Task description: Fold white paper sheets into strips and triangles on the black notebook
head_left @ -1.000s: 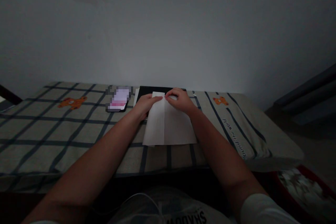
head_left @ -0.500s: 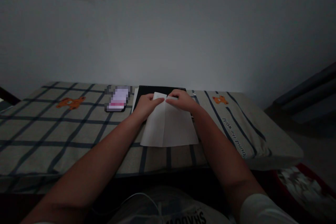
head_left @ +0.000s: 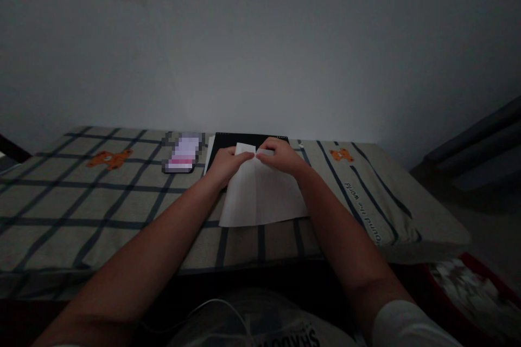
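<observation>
A white sheet of paper (head_left: 260,195) with a crease down its middle is held up over the table, its wide lower edge toward me. My left hand (head_left: 228,165) grips the top left part, thumb on the near side and fingers behind. My right hand (head_left: 283,156) pinches the top right part the same way, its thumb tip close to the left one at the crease. The fingers behind the paper are mostly hidden. Behind the hands lies a black notebook or folder (head_left: 252,139), with white sheets showing at its left edge.
A phone (head_left: 183,154) with a blurred screen lies to the left on the checked tablecloth (head_left: 122,200). A plain wall (head_left: 260,54) rises behind the table. At the lower right stands a red container (head_left: 468,257) with crumpled white stuff inside. A white cable (head_left: 215,300) crosses my lap.
The paper's lower edge has tilted slightly, its right side rising a little. Both hands keep their hold and have barely shifted.
</observation>
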{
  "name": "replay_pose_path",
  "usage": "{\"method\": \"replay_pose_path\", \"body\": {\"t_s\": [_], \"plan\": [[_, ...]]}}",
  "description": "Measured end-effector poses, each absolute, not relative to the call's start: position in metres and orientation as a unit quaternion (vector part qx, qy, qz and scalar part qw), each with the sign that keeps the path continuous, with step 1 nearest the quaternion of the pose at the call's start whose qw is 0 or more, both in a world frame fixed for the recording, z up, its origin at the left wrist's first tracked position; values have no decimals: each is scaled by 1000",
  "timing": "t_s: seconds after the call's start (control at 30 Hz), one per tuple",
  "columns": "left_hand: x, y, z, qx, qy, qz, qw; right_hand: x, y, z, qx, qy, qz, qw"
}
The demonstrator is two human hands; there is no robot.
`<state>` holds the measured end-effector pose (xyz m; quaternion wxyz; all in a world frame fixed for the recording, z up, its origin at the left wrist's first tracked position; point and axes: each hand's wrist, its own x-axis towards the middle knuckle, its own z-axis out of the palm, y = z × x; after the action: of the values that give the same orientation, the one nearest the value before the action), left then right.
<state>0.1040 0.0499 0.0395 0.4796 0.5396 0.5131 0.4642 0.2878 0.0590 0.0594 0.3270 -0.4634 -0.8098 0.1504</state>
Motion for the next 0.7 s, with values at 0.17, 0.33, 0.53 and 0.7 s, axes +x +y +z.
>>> {"method": "replay_pose_path", "body": {"t_s": [0.17, 0.33, 0.53, 0.7], "plan": [[107, 50, 36, 546, 515, 471, 465, 284, 54, 63, -480, -807, 139, 314], [105, 53, 34, 564, 522, 479, 424, 281, 50, 66, -487, -818, 61, 300], [105, 51, 37, 574, 505, 476, 434, 283, 51, 66, -475, -822, 99, 298], [106, 48, 40, 538, 500, 476, 484, 286, 54, 64, -476, -802, 175, 316]]}}
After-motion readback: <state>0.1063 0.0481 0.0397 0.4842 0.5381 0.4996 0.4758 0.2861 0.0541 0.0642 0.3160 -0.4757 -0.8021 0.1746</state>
